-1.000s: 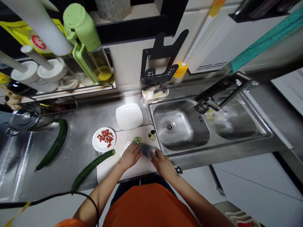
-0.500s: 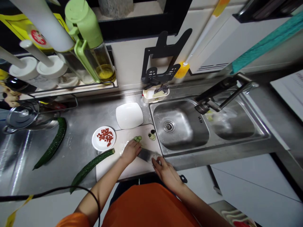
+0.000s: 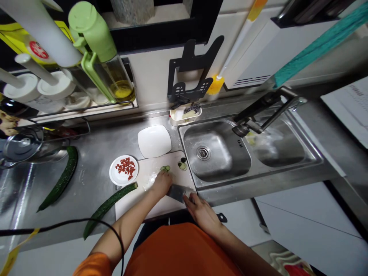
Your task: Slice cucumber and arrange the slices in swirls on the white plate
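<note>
My right hand (image 3: 202,212) is wrapped round the handle of a kitchen knife (image 3: 176,193). Its broad blade points left, low over the white cutting board (image 3: 132,205). Close to the blade tip, my left hand (image 3: 162,184) has its fingers bunched together at a few cucumber slices (image 3: 165,168); the fingertips are partly hidden. More cut cucumber pieces (image 3: 182,165) lie at the board's upper right corner. One whole cucumber (image 3: 110,209) rests with its cut end on the board's left edge.
Left of the board stands a white plate (image 3: 113,177) of diced red pieces. A square white plate (image 3: 154,142) sits behind it. Another cucumber (image 3: 61,180) lies farther left. The steel sink (image 3: 244,168) and its faucet (image 3: 258,115) are to the right. A black cable (image 3: 71,221) crosses the lower left.
The fingers of my left hand have drawn in and bunched at the slices, where they lay more stretched before. The knife stays nearly in place. The view has shifted slightly.
</note>
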`<state>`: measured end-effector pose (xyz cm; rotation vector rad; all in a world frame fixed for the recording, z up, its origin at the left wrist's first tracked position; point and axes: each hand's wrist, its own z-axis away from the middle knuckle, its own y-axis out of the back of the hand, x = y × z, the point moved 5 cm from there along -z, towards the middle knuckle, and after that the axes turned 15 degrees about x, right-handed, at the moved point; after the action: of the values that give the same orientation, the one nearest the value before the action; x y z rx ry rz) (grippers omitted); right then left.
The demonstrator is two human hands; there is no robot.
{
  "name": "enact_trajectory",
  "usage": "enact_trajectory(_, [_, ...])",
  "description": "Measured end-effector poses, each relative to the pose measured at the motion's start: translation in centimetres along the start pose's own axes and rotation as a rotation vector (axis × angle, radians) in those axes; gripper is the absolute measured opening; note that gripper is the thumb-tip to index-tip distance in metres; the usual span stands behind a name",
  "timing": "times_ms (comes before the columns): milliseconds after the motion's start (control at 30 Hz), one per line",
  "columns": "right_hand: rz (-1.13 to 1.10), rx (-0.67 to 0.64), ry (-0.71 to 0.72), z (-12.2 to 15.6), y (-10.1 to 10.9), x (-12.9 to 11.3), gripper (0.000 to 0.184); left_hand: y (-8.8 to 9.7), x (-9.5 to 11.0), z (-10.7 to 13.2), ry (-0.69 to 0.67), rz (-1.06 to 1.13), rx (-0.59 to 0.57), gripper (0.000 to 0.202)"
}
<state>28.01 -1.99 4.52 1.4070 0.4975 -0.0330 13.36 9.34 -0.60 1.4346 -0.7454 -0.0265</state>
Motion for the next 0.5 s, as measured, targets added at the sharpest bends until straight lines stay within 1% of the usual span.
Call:
enact_trajectory(100, [0.002,0.002,0.003,0.1,-0.1,0.0,0.041,-0.2,0.2,-0.1,0.021,-0.008,-0.008,0.018])
enact_trajectory(167, [0.0,0.01,0.001,0.3,-0.2,0.1,0.04,-0.2,0.5,-0.6,0.042,0.012,-0.007,0.018])
enact_trajectory(233, [-0.008,0.021,-0.003,0.4,-0.3,0.2,0.04,-0.4,1.0,-1.5,0.07,0.07,0.018,0.016])
enact_trajectory(300, [-0.013,0.024,-0.014,0.4,-0.3,0.2,0.041,-0.4,1.6,-2.6,0.106,0.16,0.076,0.016])
enact_trajectory(400, [-0.007,0.011,-0.03,0.3,0.0,0.2,0.041,0.1,1.7,-3.6,0.166,0.262,0.172,0.024])
enact_trajectory(500, [0.002,-0.015,-0.013,0.2,0.2,0.0,0.041,1.2,0.9,-3.3,0.116,0.222,0.168,0.021])
